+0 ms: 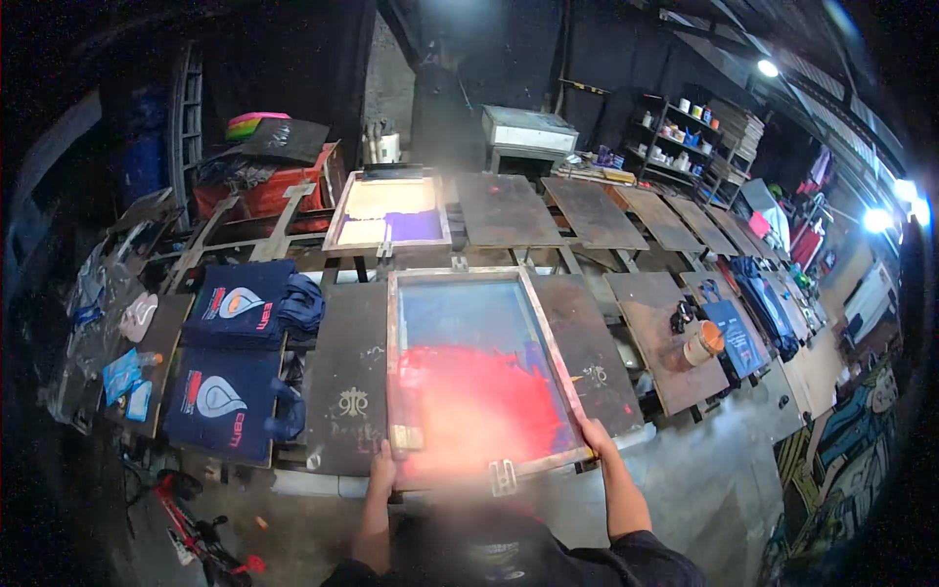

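A wooden-framed printing screen (554, 347) lies in front of me over a dark board. Red ink (479, 391) covers the nearer part of its mesh, and the farther part looks bluish grey. My left hand (383, 464) grips the frame near its close left corner. At the close right corner my right hand (597, 440) is closed round the edge, thumb on top. A small pale block (406, 437) sits by the left rail. Midway along the near rail is a metal hinge clamp (503, 477). Blur hides part of the near edge.
Dark blue printed bags (220, 396) lie on boards to the left. A brown jar with an orange top (702, 344) stands on a board at right, before a blue bag (734, 338). Behind is another screen with purple ink (416, 225). A red bicycle (186, 514) is at lower left.
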`<act>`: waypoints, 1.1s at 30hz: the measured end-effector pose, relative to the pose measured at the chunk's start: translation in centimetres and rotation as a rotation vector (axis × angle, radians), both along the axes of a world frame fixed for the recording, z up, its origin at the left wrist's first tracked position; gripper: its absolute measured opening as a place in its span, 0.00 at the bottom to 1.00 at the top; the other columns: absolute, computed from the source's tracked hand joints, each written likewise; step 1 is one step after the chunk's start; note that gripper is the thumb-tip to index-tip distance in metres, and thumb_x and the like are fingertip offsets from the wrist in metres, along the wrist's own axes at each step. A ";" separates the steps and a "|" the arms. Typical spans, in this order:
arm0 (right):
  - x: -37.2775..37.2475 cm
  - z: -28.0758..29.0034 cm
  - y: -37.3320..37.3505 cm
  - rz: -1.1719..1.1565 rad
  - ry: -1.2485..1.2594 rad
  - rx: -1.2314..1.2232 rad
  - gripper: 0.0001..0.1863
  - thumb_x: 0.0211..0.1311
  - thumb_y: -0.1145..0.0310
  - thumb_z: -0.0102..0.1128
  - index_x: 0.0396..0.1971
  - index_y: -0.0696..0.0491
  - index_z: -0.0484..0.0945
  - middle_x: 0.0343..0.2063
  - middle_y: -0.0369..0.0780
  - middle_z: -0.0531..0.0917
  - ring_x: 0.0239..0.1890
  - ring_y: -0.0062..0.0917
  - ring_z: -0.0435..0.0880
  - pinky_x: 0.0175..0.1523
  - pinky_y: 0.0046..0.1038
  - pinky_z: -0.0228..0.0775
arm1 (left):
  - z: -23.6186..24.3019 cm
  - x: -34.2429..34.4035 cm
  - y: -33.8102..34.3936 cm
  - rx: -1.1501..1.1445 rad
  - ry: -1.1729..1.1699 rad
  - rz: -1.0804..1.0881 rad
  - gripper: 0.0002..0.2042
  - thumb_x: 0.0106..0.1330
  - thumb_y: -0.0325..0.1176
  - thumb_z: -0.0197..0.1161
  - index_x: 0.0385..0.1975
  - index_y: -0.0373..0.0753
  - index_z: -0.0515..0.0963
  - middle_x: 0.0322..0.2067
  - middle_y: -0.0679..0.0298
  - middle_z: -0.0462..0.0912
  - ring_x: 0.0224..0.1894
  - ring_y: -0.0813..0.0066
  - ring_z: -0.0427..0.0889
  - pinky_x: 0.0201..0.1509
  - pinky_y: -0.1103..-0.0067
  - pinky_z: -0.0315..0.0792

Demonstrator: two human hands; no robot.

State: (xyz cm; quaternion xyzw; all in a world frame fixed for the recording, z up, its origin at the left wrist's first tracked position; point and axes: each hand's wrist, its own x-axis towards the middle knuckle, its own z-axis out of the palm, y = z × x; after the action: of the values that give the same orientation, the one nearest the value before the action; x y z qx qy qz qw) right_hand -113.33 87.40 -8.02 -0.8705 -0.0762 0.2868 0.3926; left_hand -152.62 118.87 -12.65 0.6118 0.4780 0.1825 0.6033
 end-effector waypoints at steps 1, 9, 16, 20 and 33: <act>-0.4 0.3 0.1 0.060 -0.016 0.002 0.48 0.66 0.34 0.50 0.46 0.77 0.77 0.39 0.50 0.84 0.44 0.32 0.81 0.50 0.34 0.72 | 0.2 0.4 0.1 0.017 -0.063 0.175 0.35 0.77 0.61 0.38 0.47 0.30 0.81 0.41 0.51 0.86 0.45 0.62 0.82 0.55 0.68 0.72; -4.0 2.3 -0.9 -0.009 -0.089 0.086 0.43 0.58 0.28 0.56 0.21 0.63 0.81 0.19 0.37 0.77 0.26 0.22 0.75 0.32 0.32 0.67 | 1.0 0.3 5.4 -0.133 0.099 0.049 0.36 0.75 0.62 0.43 0.45 0.29 0.82 0.38 0.55 0.85 0.41 0.66 0.81 0.50 0.68 0.73; -6.0 5.3 -6.8 -0.202 -0.186 0.186 0.41 0.63 0.32 0.56 0.34 0.66 0.84 0.23 0.35 0.79 0.29 0.18 0.74 0.33 0.27 0.67 | 5.4 5.8 3.1 0.030 -0.060 -0.074 0.31 0.77 0.56 0.46 0.44 0.27 0.81 0.39 0.58 0.85 0.39 0.73 0.79 0.46 0.70 0.72; -7.6 9.2 -10.0 -0.271 -0.210 0.162 0.41 0.63 0.33 0.55 0.33 0.67 0.83 0.22 0.36 0.79 0.28 0.20 0.74 0.34 0.29 0.68 | 5.8 9.0 1.5 -0.021 -0.241 -0.137 0.28 0.78 0.52 0.47 0.45 0.28 0.82 0.40 0.59 0.85 0.40 0.74 0.79 0.46 0.72 0.73; -6.1 3.2 -33.1 -0.625 -0.404 0.324 0.39 0.62 0.33 0.57 0.22 0.63 0.79 0.19 0.37 0.77 0.26 0.22 0.74 0.34 0.31 0.68 | 7.6 24.1 -13.4 0.175 -0.406 -0.499 0.28 0.79 0.50 0.46 0.39 0.27 0.82 0.32 0.60 0.85 0.35 0.74 0.79 0.42 0.72 0.73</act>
State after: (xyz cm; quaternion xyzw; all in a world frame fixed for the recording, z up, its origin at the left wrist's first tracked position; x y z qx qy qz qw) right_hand -119.40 54.26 -4.82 -0.8175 0.0722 -0.0391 0.5700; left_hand -128.51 105.43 -5.04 0.7107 0.1658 0.1878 0.6574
